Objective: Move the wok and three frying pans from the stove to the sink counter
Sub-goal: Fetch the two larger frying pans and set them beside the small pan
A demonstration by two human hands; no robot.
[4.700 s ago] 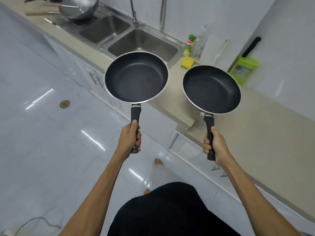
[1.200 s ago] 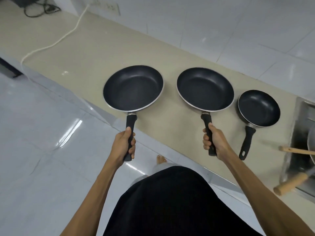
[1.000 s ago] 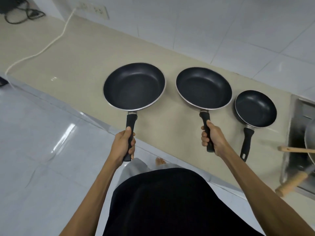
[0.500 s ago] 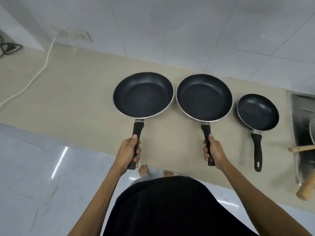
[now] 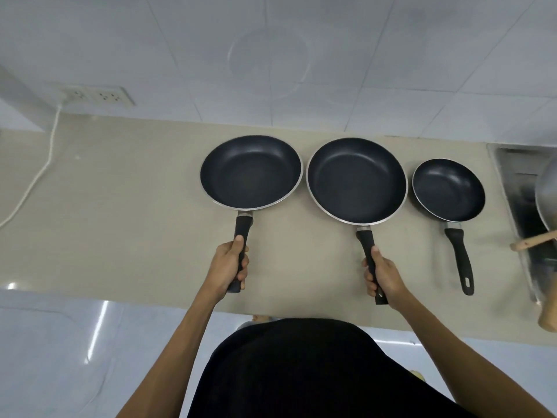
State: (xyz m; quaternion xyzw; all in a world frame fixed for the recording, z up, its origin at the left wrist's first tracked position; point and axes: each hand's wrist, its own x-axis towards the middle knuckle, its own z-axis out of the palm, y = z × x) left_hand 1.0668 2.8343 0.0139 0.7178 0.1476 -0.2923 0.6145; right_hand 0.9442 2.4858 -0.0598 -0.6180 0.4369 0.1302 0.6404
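Head view shows three black frying pans on the beige counter [image 5: 120,206]: the left hand [image 5: 228,268] grips the left pan [image 5: 250,171], the right hand [image 5: 383,277] grips the middle pan [image 5: 356,180], and the small pan [image 5: 448,190] lies free.

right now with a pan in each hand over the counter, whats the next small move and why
Probably lower both pans to the counter and let go. The left hand and right hand each grip a black handle, with the left pan and middle pan lined up beside the small pan already resting there. I cannot tell whether they touch down yet.
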